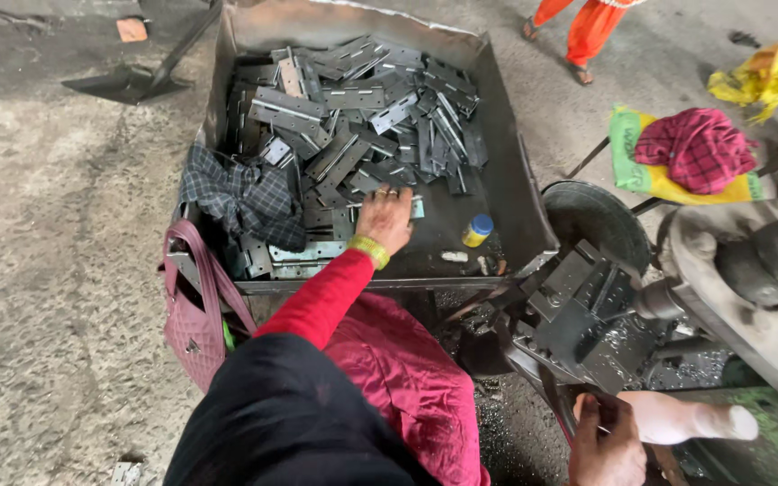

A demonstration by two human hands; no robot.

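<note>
- Left hand [385, 219], in a red sleeve with a yellow-green bangle at the wrist: laid palm down, fingers spread, on the near fringe of the heap of hinges [353, 135]; touching plates, not visibly closed round any.
- Heap of hinges: grey metal plates piled loose against the far wall of the metal tray [520, 193], thinning toward its near edge, probably so single pieces come within reach.
- Checked cloth [245, 198]: bunched at the tray's near left corner, over some plates.
- Small bottle [476, 230], yellow with blue cap: lying on the bare floor of the tray near its near right corner, well apart from the heap; open room there.
- Right hand [607, 443]: clenched on a dark lever at the foot of the press machine [587, 315], right of the tray.
- Maroon bag [195, 315]: hung from the tray's near left edge.
- Bright cloths [686, 153]: on the ground beyond the machine; another person's feet at the far edge.
</note>
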